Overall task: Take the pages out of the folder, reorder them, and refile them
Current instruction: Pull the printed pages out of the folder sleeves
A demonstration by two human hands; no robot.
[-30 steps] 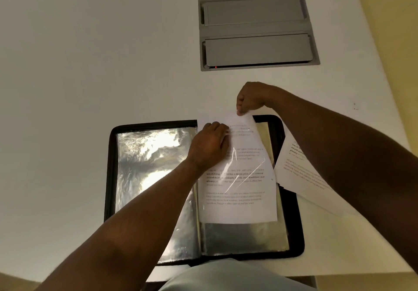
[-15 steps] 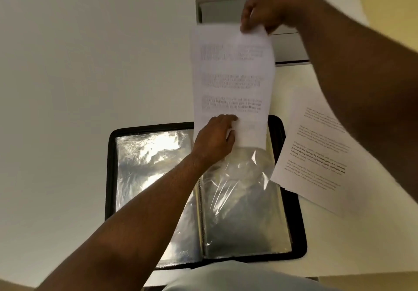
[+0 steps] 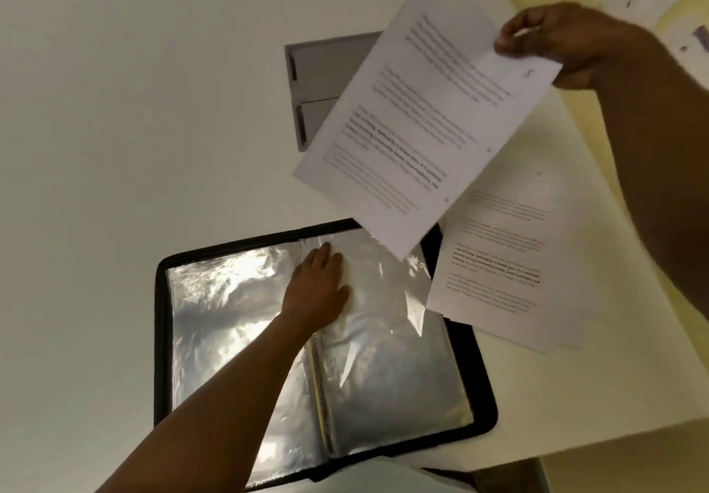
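Since the previous frame, we have drawn the printed page [image 3: 422, 109] fully clear of its sleeve and swung it to the right, tilted, in the air. Nearest to us, the black folder [image 3: 485, 389] lies open on the white surface [image 3: 115, 147]. Its clear plastic sleeves [image 3: 230, 324] on both sides show glare, and we see no page inside them. Our left hand [image 3: 316, 293] lies flat, fingers extended, on the right-hand sleeve beside the spine. To the right, a second printed page [image 3: 498, 274] rests on the surface, its near corner overlapping the folder's edge. Beyond it, our right hand [image 3: 556, 44] pinches the raised page at its upper corner. Farthest, a grey recessed panel [image 3: 310, 70] sits in the surface, partly hidden by the page.
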